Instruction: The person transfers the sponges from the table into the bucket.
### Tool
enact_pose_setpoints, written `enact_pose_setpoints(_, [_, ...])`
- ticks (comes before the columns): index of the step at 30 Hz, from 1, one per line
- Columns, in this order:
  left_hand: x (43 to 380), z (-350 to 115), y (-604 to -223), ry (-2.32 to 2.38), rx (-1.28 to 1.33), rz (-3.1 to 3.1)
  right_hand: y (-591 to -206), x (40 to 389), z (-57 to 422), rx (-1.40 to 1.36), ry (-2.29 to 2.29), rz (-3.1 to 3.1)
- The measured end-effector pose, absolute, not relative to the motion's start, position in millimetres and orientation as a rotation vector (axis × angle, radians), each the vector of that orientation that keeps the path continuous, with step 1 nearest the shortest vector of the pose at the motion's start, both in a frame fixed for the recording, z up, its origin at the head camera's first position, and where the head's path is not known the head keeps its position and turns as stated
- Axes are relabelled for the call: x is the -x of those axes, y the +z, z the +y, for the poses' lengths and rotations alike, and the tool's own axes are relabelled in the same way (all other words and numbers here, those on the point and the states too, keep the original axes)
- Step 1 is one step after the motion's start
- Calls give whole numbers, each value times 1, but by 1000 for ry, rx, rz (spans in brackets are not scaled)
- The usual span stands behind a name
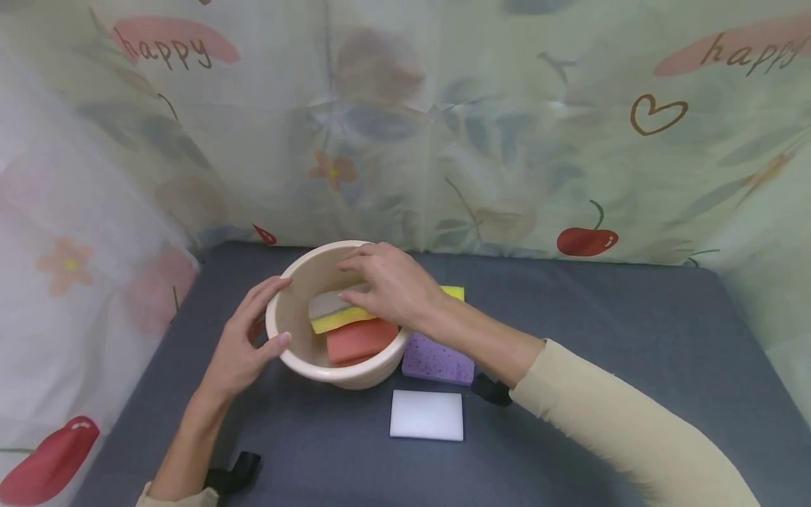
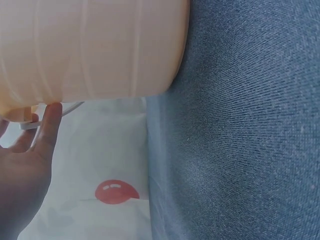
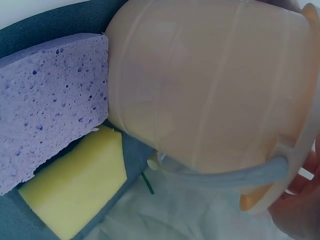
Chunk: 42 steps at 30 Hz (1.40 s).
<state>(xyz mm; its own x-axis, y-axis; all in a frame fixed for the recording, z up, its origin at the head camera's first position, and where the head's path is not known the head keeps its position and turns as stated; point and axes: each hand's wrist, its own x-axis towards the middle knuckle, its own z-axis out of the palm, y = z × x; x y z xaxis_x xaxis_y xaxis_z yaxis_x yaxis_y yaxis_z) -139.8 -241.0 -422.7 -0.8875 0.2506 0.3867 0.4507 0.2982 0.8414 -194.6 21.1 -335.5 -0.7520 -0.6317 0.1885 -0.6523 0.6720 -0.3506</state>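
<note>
In the head view, a bucket (image 1: 304,278) on the surface (image 1: 570,310) was gripped at its rim by the left hand (image 1: 243,341), its grey-and-yellow sponge (image 1: 326,304) and coral sponge (image 1: 361,341) partly covered by the right hand (image 1: 393,285), thumb and forefinger parted; a purple sponge (image 1: 437,359) and yellow sponge (image 1: 455,292) were partly blocked by the forearm (image 1: 488,345), and "happy" was printed twice on the curtain (image 1: 431,56). In the left wrist view, the bucket's side was touched by fingertips (image 2: 53,110). In the right wrist view, the handle (image 3: 235,177) was seen.

The left hand (image 1: 236,351) spreads thumb and fingers apart; the right hand (image 1: 394,283) bends its fingers loosely, its forearm (image 1: 489,345) slanting inward.
</note>
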Motion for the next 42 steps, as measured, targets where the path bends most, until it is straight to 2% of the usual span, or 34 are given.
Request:
enact_pose_setpoints(19, [139,-240,-422,-1599,645,-2400,-327,187,80,-1096,940,-2651])
enact_pose_setpoints(28, [139,-240,-421,-1627,643,-2387,-336,182,117,-1067,1016,-2649])
enact_pose_setpoints(42, [138,-240,-421,-1627,634,-2395,-359,185,149,-957,992,-2795])
